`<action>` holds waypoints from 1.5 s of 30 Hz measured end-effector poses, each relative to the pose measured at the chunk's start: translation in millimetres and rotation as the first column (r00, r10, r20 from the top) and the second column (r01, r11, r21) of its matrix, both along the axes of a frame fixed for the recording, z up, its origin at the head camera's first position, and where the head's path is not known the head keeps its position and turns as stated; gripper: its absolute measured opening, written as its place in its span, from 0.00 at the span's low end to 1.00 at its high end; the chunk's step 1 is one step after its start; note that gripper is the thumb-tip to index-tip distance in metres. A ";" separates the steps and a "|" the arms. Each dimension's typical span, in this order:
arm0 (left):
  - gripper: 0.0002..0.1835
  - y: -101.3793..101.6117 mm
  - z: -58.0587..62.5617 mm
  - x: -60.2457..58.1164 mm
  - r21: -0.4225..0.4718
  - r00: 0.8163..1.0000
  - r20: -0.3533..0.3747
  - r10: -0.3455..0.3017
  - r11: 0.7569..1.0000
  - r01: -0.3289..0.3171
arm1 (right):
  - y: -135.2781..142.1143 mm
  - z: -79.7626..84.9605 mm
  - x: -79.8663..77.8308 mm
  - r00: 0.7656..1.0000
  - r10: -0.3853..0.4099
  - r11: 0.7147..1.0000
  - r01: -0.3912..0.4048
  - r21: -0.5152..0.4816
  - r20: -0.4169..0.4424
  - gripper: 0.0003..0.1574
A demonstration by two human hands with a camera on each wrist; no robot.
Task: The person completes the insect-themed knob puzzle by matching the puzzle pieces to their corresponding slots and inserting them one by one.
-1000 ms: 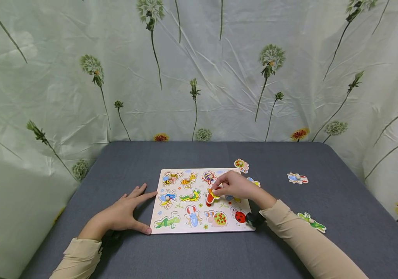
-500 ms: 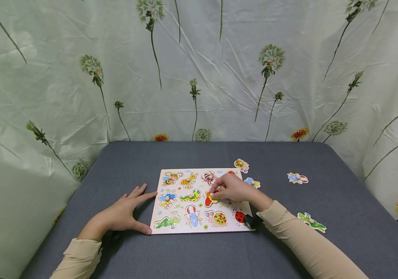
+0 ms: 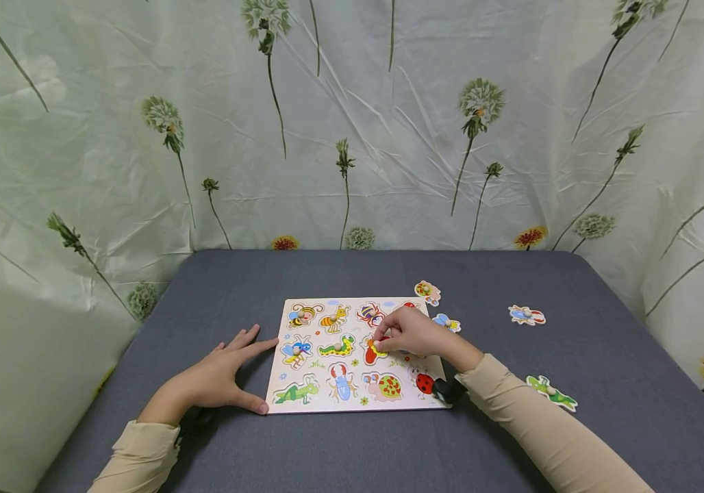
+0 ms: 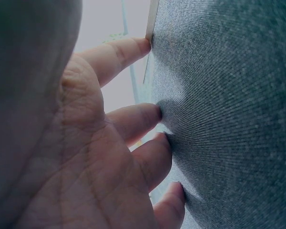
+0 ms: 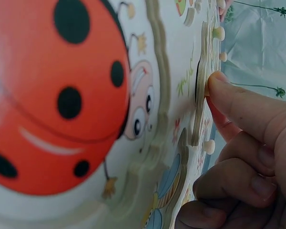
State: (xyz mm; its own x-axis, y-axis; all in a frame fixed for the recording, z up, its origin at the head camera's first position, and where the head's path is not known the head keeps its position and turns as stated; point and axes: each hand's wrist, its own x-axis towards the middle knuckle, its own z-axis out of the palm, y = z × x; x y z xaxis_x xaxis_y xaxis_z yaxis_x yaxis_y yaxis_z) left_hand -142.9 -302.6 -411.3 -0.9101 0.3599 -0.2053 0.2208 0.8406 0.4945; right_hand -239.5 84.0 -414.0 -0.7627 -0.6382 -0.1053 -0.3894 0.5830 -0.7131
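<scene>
A pale wooden puzzle board (image 3: pixel 410 404) with printed insects lies on the table. My right hand (image 3: pixel 416 334) pinches the knob of a red-and-yellow puzzle piece (image 3: pixel 370 356) between thumb and index finger, at the middle row. In the right wrist view the piece (image 5: pixel 200 95) appears edge-on, right at the board's surface, the other fingers curled beneath. My left hand (image 3: pixel 216 376) is spread at the board's left side, with thumb and index fingertip touching its edge. The left wrist view has the fingertips (image 4: pixel 155 113) resting on the dark cloth.
Knobbed pieces sit in the board, among them a caterpillar (image 3: pixel 336 346) and a bee (image 3: pixel 303 315). Loose pieces lie to the right: a snail (image 3: pixel 428 292), a blue-winged insect (image 3: pixel 446 323), a beetle (image 3: pixel 526 315) and a grasshopper (image 3: pixel 551 392). A flowered curtain (image 3: pixel 352 123) hangs behind the table.
My right hand has shifted slightly left and down with the red-and-yellow piece, which has turned and now lies lower over its place. My left hand stays put.
</scene>
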 end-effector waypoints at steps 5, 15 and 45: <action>0.65 -0.4 -0.1 -0.2 -0.006 1.000 0.000 -0.003 1.000 0.003 | -0.5 -0.6 -0.7 1.000 0.008 1.000 -0.008 0.007 -0.006 0.03; 0.65 -0.7 0.3 0.1 0.002 1.000 0.001 -0.007 1.000 0.007 | -1.9 -0.6 0.2 1.000 -0.012 1.000 0.012 0.012 0.012 0.02; 0.65 0.2 -0.3 -0.9 -0.002 1.000 -0.002 -0.004 1.000 0.004 | 37.6 19.0 -11.4 0.988 -0.152 0.988 0.152 -0.028 0.008 0.13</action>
